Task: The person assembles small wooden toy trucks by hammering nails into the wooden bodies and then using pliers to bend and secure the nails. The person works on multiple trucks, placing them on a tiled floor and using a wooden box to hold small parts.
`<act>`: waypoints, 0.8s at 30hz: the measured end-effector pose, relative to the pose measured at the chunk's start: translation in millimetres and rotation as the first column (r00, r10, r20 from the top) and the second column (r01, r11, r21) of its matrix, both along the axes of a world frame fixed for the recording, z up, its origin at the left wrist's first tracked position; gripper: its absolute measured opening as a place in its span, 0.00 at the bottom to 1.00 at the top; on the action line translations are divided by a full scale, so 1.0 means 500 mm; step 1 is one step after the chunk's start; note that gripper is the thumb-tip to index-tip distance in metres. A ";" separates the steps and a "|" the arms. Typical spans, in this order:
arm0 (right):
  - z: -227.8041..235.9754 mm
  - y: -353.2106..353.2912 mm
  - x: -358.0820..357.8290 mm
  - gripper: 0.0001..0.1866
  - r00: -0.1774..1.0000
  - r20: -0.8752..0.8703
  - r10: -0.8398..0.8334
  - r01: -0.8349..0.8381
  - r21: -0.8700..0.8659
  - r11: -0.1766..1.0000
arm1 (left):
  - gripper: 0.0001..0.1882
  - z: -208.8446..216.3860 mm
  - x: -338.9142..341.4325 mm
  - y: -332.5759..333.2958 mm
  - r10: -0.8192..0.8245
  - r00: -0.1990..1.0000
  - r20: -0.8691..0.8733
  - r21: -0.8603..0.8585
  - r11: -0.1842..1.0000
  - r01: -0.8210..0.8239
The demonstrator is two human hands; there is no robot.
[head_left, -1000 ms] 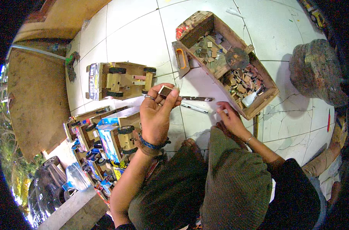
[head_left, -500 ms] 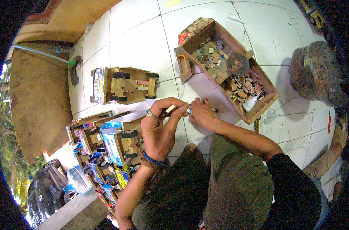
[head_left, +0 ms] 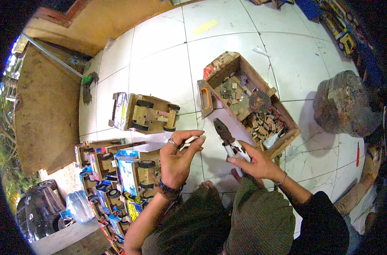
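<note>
My left hand (head_left: 176, 163) pinches a small pale piece of wood (head_left: 193, 139) between thumb and fingertips. In my right hand (head_left: 258, 163) is a pair of pliers (head_left: 224, 131) with white handles and dark, worn jaws. The jaws point up and away, a short gap to the right of the wood piece. Beyond my left hand, an upturned wooden toy truck (head_left: 147, 114) shows black wheels and axle blocks. A wooden box (head_left: 290, 139) past the pliers carries many small wood offcuts and a white bottle.
Several painted toy trucks (head_left: 127, 170) crowd the floor at left. An orange-handled saw (head_left: 206, 100) leans at the box's left end. A dark, rounded block (head_left: 344, 104) stands at right, near a red pencil-like stick (head_left: 358, 154). Another person's limb (head_left: 358, 193) shows at the right edge.
My right hand has come up off the low spot near the floor and now shows the pliers. My left hand keeps its pinch on the wood piece. The view has shifted.
</note>
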State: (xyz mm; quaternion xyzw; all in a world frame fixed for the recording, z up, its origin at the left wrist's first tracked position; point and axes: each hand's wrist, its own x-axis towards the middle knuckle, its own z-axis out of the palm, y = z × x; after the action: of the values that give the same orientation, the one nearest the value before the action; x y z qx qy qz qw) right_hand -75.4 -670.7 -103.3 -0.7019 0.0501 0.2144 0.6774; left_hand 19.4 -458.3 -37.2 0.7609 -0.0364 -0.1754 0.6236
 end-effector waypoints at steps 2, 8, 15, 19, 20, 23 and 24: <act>0.017 -0.003 0.002 0.25 0.999 0.041 0.006 -0.004 -0.041 0.999 | 0.09 0.011 -0.001 0.003 -0.056 0.995 0.085 0.067 0.996 0.051; 0.030 0.007 0.001 0.20 0.988 0.153 0.007 0.013 -0.132 0.991 | 0.13 0.039 -0.003 0.000 -0.042 0.991 0.125 0.005 0.999 0.042; 0.026 0.007 -0.006 0.20 0.981 0.189 0.045 -0.012 -0.171 0.985 | 0.13 0.046 -0.003 -0.003 -0.061 0.983 0.174 0.003 0.998 0.062; 0.025 0.002 -0.002 0.22 0.973 0.223 0.067 -0.027 -0.175 0.984 | 0.13 0.050 -0.003 -0.001 -0.062 0.984 0.167 0.011 0.998 0.061; 0.027 0.000 -0.001 0.22 0.971 0.225 0.080 -0.041 -0.171 0.984 | 0.13 0.050 -0.002 -0.001 -0.071 0.984 0.163 0.012 0.998 0.070; 0.038 -0.008 -0.002 0.22 0.972 0.201 0.121 -0.086 -0.175 0.981 | 0.12 0.049 0.000 -0.001 -0.089 0.986 0.143 0.020 0.996 0.087; 0.043 -0.010 -0.002 0.22 0.973 0.188 0.133 -0.100 -0.179 0.979 | 0.13 0.048 0.000 -0.001 -0.093 0.987 0.133 0.026 0.996 0.090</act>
State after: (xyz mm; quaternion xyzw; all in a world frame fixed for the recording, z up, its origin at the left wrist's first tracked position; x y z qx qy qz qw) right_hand -76.5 -675.7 -81.9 -0.7762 -0.0413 0.1777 0.6035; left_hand 19.3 -458.7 -13.1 0.7746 -0.1115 -0.1526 0.6036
